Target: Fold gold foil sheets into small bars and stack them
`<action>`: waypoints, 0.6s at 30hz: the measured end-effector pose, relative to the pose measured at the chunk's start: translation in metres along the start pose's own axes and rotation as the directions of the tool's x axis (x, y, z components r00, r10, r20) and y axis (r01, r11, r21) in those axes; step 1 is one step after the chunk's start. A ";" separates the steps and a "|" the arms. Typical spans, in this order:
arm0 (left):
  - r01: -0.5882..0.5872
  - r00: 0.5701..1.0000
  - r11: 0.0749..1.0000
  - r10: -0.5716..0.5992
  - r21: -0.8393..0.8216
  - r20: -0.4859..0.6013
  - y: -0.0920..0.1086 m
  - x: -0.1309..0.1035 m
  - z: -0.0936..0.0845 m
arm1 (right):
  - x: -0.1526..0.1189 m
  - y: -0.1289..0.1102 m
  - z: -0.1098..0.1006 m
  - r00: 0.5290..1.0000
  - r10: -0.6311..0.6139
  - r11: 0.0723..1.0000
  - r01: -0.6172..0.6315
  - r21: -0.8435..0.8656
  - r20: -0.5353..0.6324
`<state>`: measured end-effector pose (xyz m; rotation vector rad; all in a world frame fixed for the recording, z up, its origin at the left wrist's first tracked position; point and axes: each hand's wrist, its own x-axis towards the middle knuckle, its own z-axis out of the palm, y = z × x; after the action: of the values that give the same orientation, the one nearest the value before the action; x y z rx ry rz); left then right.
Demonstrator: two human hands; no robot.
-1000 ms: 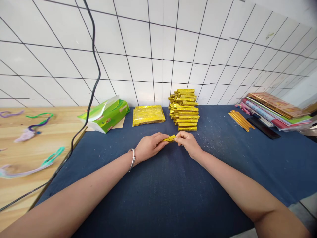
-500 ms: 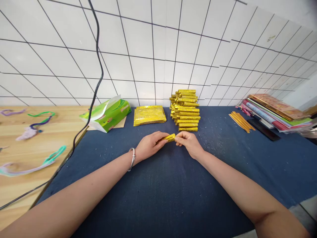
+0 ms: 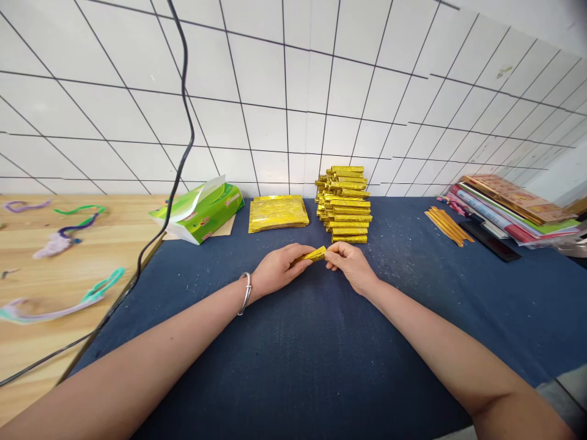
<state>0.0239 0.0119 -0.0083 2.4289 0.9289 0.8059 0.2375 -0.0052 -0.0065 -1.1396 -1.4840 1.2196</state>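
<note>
A small folded strip of gold paper (image 3: 315,254) is held between my two hands, over the dark blue cloth (image 3: 293,354). My left hand (image 3: 280,266), with a silver bangle at the wrist, is closed round the strip's left part and hides that end. The fingertips of my right hand (image 3: 349,264) pinch its right end. Just behind my right hand rises a stack of folded gold strips (image 3: 346,211). A flat pile of gold paper sheets (image 3: 278,214) lies behind my left hand.
A green tissue pack (image 3: 204,214) stands at the back left, near a hanging black cable (image 3: 185,110). Pipe-cleaner pieces lie on the wooden table (image 3: 27,238) at left. At right are orange strips (image 3: 447,226), a black flat object (image 3: 490,240) and stacked books (image 3: 513,211).
The whole view has shifted very slightly. Both hands keep their hold on the gold strip, with no clear change in their pose.
</note>
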 end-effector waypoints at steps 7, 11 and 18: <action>0.001 1.000 1.000 -0.001 0.007 0.001 -0.003 0.000 0.000 | 0.000 -0.001 -0.001 0.999 0.021 0.999 -0.022 0.023 0.037; -0.022 1.000 1.000 0.022 -0.017 0.001 -0.002 0.001 -0.001 | -0.001 -0.002 0.000 0.999 0.022 0.999 -0.022 0.032 0.024; -0.009 1.000 0.998 0.008 -0.057 -0.014 -0.002 0.001 0.001 | -0.001 0.000 0.001 0.998 0.009 0.999 -0.007 -0.034 0.060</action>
<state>0.0244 0.0137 -0.0103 2.3828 0.8887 0.8422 0.2373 -0.0068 -0.0063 -1.1411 -1.5512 1.2485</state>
